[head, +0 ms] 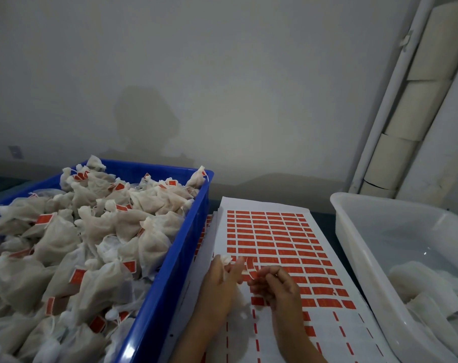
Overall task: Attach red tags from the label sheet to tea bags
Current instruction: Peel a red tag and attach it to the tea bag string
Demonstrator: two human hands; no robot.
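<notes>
The person is working over the label sheet (280,231), which lies flat on the bench between a blue crate (170,271) heaped with tagged tea bags and a white tub (359,231) holding plain ones. The step in hand looks like folding a red tag (250,265) around the string of the tea bag (226,259). To do it well, I'd say the string should lie along the tag's middle before the two sticky halves are pressed together, so the edges meet square and the glue catches nothing else.

The left hand (218,281) has its grip closed around the gathered top of the bag, whose white tuft pokes out above the fingers. The right hand (277,284) has its fingertips pinched narrowly on the lifted tag, which curls up just above the sheet between both hands. Whether the string already touches the tag is too small to tell.
</notes>
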